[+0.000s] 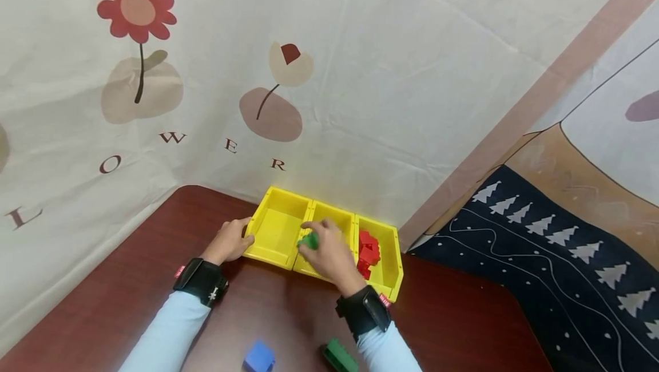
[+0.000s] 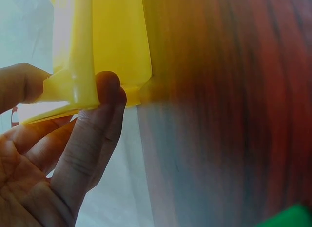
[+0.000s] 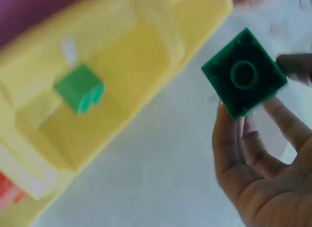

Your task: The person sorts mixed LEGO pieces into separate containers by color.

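A yellow three-compartment bin (image 1: 280,229) stands at the back of the table. My left hand (image 1: 230,240) grips its left end, and in the left wrist view the thumb and fingers pinch the yellow wall (image 2: 73,85). Over the middle compartment, my right hand (image 1: 332,252) pinches a green toy block (image 1: 310,240). The right wrist view shows the hollow underside of this green block (image 3: 224,73), with a second green block (image 3: 78,88) lying inside the middle compartment. Several red blocks (image 1: 368,249) lie in the right compartment. The left compartment's yellow floor is visible.
A blue block (image 1: 259,356) and another green block (image 1: 341,355) lie on the dark reddish table (image 1: 293,315) near the bottom of the head view. Behind the bin hangs a pale flower-printed cloth (image 1: 391,103), with a navy tree-patterned one (image 1: 494,263) at right.
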Motion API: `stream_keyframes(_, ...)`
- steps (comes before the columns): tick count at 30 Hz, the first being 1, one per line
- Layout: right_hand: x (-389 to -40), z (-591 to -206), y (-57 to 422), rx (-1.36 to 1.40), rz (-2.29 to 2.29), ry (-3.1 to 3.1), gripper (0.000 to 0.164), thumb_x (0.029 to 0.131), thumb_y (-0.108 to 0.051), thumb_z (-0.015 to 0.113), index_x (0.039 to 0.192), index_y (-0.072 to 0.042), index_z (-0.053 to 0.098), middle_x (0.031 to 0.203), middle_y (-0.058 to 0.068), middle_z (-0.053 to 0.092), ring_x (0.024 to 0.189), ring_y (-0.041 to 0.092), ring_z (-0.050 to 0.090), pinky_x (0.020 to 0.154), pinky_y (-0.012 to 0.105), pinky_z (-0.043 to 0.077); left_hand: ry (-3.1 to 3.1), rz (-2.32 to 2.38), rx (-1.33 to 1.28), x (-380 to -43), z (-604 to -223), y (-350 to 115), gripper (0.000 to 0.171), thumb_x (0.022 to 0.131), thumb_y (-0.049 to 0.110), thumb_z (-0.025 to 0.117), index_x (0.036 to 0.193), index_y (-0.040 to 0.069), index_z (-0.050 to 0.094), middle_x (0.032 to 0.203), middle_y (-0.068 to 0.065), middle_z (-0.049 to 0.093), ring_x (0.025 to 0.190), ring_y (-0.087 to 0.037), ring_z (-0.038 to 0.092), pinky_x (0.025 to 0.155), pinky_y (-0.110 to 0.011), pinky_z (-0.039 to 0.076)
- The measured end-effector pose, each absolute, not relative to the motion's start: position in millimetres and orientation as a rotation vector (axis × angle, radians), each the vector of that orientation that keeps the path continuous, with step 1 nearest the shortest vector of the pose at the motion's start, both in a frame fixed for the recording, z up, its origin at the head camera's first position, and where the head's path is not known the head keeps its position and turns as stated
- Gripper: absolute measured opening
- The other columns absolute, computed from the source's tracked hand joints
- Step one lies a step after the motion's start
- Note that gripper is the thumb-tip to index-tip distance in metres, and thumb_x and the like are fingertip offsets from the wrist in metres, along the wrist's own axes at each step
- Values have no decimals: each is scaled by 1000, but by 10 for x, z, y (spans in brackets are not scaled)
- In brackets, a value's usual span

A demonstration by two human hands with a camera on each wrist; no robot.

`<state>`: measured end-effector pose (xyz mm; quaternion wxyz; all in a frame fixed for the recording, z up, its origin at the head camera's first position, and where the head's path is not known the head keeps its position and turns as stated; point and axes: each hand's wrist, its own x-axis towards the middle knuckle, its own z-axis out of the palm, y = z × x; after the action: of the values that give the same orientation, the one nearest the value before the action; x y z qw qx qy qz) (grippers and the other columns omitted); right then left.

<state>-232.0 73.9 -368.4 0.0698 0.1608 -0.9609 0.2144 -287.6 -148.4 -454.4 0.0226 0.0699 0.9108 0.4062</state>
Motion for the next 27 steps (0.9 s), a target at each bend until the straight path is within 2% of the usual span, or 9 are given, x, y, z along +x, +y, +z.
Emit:
stream_keyframes(5, -2594, -3581, 891, 369, 756, -2800, 22, 90, -21, 69, 106, -7, 72, 104, 13, 63, 87, 26, 62, 69, 30, 56, 2831, 1253, 220, -2876, -4556, -1506, 53, 95, 9, 57, 143, -9, 42, 130, -29, 58, 89, -26, 60, 86, -42, 54)
stream_keyframes(10, -2845, -3611, 965, 239, 768, -2838, 22, 90, -21, 70, 106, -5, 70, 105, 16, 68, 92, 28, 67, 75, 34, 57, 2821, 1257, 205, -2866, -4565, -1517, 54, 95, 10, 57, 143, -9, 41, 129, -28, 58, 88, -26, 60, 86, -42, 54)
stream_keyframes(14, -2974, -3672, 994, 146, 753, -2874, 22, 87, -19, 72, 101, -3, 69, 102, 16, 70, 87, 27, 66, 76, 35, 57, 2795, 1264, 180, -2846, -4589, -1507, 53, 95, 10, 57, 143, -8, 42, 125, -25, 61, 87, -24, 59, 88, -43, 54)
stream_keyframes(20, -3011, -3794, 994, 115, 759, -3004, 16, 84, -16, 75, 85, -4, 65, 86, 11, 64, 74, 21, 58, 65, 30, 50, 2804, 1270, 191, -2854, -4592, -1487, 53, 94, 9, 58, 142, -9, 43, 128, -26, 60, 89, -25, 60, 89, -44, 54)
stream_keyframes(23, -2989, -3855, 974, 132, 747, -3072, 18, 83, -15, 76, 76, -5, 63, 77, 8, 60, 68, 20, 54, 59, 28, 45, 2819, 1270, 209, -2881, -4580, -1484, 53, 94, 8, 58, 142, -9, 43, 130, -27, 59, 90, -26, 60, 89, -44, 54)
stream_keyframes(27, -2980, -3953, 947, 131, 657, -3119, 20, 83, -16, 77, 73, -7, 62, 72, 4, 56, 65, 18, 53, 56, 26, 43, 2830, 1262, 213, -2903, -4562, -1477, 53, 94, 9, 58, 142, -8, 44, 130, -27, 59, 91, -26, 60, 90, -44, 53)
